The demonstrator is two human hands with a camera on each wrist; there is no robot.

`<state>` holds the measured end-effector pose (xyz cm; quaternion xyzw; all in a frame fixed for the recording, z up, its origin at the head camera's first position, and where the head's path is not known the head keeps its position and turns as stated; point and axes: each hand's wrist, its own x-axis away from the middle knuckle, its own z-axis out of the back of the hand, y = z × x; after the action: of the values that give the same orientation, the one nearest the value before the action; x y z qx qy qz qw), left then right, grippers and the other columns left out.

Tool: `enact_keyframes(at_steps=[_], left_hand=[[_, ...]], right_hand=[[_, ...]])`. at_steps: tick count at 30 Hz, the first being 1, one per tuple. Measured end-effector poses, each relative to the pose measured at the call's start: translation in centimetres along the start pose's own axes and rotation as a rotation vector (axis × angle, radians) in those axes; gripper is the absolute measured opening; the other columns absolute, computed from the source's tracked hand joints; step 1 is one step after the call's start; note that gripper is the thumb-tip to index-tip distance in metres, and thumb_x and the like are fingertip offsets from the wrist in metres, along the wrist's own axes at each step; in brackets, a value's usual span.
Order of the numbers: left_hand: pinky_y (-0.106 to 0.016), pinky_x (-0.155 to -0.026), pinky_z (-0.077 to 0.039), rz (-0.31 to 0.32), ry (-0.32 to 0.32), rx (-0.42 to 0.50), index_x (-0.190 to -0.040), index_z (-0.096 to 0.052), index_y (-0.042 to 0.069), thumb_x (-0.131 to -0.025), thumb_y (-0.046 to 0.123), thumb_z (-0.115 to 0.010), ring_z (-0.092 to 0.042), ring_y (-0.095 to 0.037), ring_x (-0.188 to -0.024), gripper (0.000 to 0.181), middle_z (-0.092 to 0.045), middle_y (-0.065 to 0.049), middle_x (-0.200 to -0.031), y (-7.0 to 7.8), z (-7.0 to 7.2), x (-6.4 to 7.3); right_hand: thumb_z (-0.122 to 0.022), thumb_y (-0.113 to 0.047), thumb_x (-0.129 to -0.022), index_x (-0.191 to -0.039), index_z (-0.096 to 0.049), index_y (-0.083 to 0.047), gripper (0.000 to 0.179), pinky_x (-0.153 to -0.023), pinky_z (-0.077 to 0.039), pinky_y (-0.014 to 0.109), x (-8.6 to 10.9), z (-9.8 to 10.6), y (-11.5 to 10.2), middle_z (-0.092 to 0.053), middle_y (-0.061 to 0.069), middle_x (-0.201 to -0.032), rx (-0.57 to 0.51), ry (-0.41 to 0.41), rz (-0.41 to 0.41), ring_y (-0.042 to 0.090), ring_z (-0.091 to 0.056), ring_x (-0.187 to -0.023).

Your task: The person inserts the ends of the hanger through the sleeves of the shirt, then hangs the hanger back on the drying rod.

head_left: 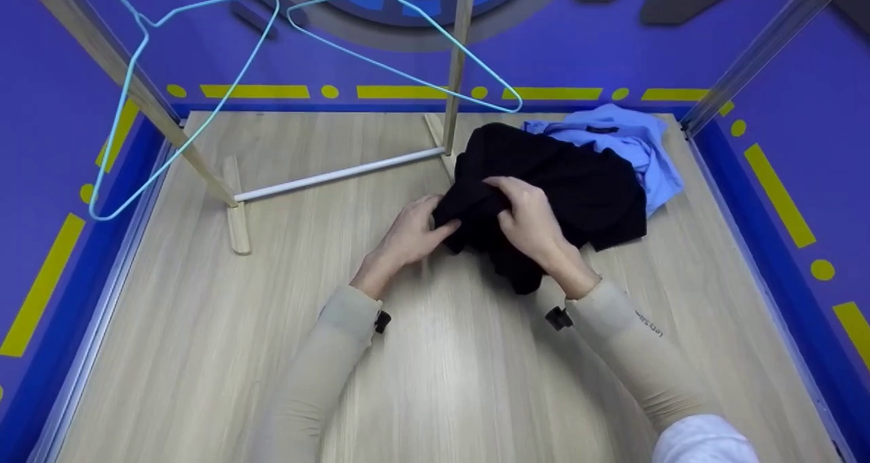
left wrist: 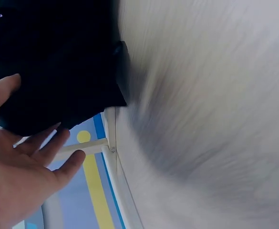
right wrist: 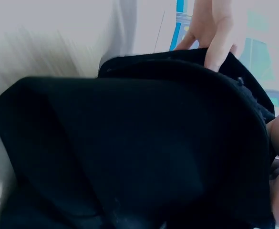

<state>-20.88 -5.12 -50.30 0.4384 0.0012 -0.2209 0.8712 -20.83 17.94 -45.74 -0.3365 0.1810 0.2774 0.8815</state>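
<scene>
There are two garments on the pale wooden desk (head_left: 204,327): one crumpled black cloth garment (head_left: 578,191) and one light blue cloth garment (head_left: 625,143); the blue one lies behind the black one, toward the far right corner, and the black one partly covers it. There are also two light blue wire hangers; the first hanger (head_left: 129,109) hangs at the far left and the second hanger (head_left: 408,48) hangs near the middle, both on a small wooden rack (head_left: 234,204) with one white horizontal bar (head_left: 340,174) low near the desk.

The two hands meet at the near left edge of the black garment. The left hand (head_left: 411,232) has its grip at the left border of the cloth; its fingers go under and around the fold and the thumb lies on top; in the left wrist view the fingers (left wrist: 58,143) look rather straight below the dark cloth, so I cannot tell how firmly this grip closes. The right hand (head_left: 530,218) lies on top of the garment with the fingers curled, and its grip pinches a fold of the black cloth. The bulk of the garment lies behind and to the right of both hands, resting on the desk; a small part hangs toward the person between the two wrists. Both arms wear beige sleeves (head_left: 632,340).
</scene>
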Motion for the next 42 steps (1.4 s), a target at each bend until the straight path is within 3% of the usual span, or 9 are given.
enact_keyframes(at_steps=[4,9,16,20,23,26,30,34,42], left_hand=[[-0.036,-0.075,-0.051,0.054,0.043,0.056,-0.111,-0.068,0.006,-0.097,0.03,-0.071,-0.061,-0.02,-0.081,0.029,-0.068,-0.005,-0.091,0.2,0.2,0.1],[-0.038,-0.081,-0.052,0.047,0.091,0.087,-0.118,-0.068,0.004,-0.097,0.03,-0.071,-0.062,-0.019,-0.086,0.033,-0.072,-0.008,-0.1,0.3,0.6,0.2],[-0.035,-0.073,-0.048,0.028,0.138,0.083,-0.108,-0.065,0.003,-0.096,0.024,-0.071,-0.054,-0.018,-0.076,0.025,-0.068,-0.008,-0.089,0.2,1.3,0.2],[-0.037,-0.077,-0.049,0.033,0.167,0.059,-0.105,-0.063,0.002,-0.094,0.022,-0.072,-0.055,-0.019,-0.078,0.024,-0.067,-0.009,-0.088,0.3,1.7,0.2],[-0.04,-0.079,-0.05,0.04,0.17,0.031,-0.105,-0.063,0.001,-0.094,0.022,-0.072,-0.058,-0.022,-0.08,0.025,-0.068,-0.011,-0.09,0.4,1.8,0.2],[-0.041,-0.081,-0.051,0.04,0.16,0.013,-0.11,-0.065,0.002,-0.093,0.022,-0.073,-0.063,-0.024,-0.084,0.028,-0.071,-0.012,-0.096,0.4,1.8,0.2],[-0.041,-0.08,-0.051,0.043,0.127,0.003,-0.112,-0.064,0.001,-0.094,0.024,-0.073,-0.063,-0.026,-0.083,0.03,-0.071,-0.013,-0.095,0.4,1.7,0.2],[-0.041,-0.086,-0.052,0.05,0.088,-0.018,-0.115,-0.064,0.001,-0.094,0.029,-0.073,-0.066,-0.028,-0.092,0.035,-0.071,-0.013,-0.1,0.4,1.6,0.2],[-0.04,-0.101,-0.046,0.051,0.024,-0.041,-0.127,-0.061,0.001,-0.093,0.035,-0.076,-0.062,-0.03,-0.116,0.05,-0.068,-0.014,-0.123,0.2,1.2,0.3]], right_hand=[[-0.054,0.019,-0.072,-0.119,-0.071,0.0,0.052,-0.092,-0.051,0.048,0.0,0.4,0.7,-0.073,0.014,-0.111,0.081,0.013,-0.012,0.033,-0.067,-0.104],[-0.058,0.014,-0.069,-0.115,-0.071,-0.002,0.051,-0.084,-0.048,0.051,0.2,0.8,1.6,-0.073,0.014,-0.105,0.194,-0.025,-0.005,0.036,-0.066,-0.097],[-0.071,0.007,-0.07,-0.12,-0.069,-0.004,0.051,-0.081,-0.047,0.053,0.6,1.3,2.4,-0.07,0.015,-0.11,0.303,-0.116,0.003,0.037,-0.063,-0.1],[-0.089,-0.026,-0.077,-0.136,-0.059,-0.006,0.07,-0.098,-0.041,0.064,0.8,1.9,2.8,-0.054,0.023,-0.138,0.377,-0.239,-0.13,0.044,-0.05,-0.125],[-0.087,-0.051,-0.077,-0.155,-0.04,-0.008,0.101,-0.109,-0.021,0.076,0.9,2.4,3.4,-0.022,0.03,-0.161,0.398,-0.372,-0.305,0.049,-0.022,-0.147],[-0.081,-0.06,-0.08,-0.163,-0.021,-0.008,0.115,-0.108,-0.008,0.081,1.1,2.7,4.5,-0.002,0.034,-0.164,0.363,-0.467,-0.455,0.051,-0.001,-0.151],[-0.075,-0.056,-0.087,-0.163,-0.018,-0.004,0.108,-0.107,-0.013,0.08,1.6,2.7,5.9,-0.018,0.038,-0.16,0.302,-0.497,-0.543,0.053,-0.014,-0.149],[-0.073,-0.041,-0.092,-0.155,-0.032,0.005,0.088,-0.109,-0.029,0.069,1.8,2.3,6.6,-0.042,0.038,-0.145,0.296,-0.464,-0.525,0.054,-0.038,-0.135],[-0.068,-0.008,-0.079,-0.106,-0.066,0.004,0.029,-0.082,-0.051,0.057,1.8,1.5,6.3,-0.069,0.025,-0.104,0.23,-0.324,-0.419,0.045,-0.066,-0.096]])
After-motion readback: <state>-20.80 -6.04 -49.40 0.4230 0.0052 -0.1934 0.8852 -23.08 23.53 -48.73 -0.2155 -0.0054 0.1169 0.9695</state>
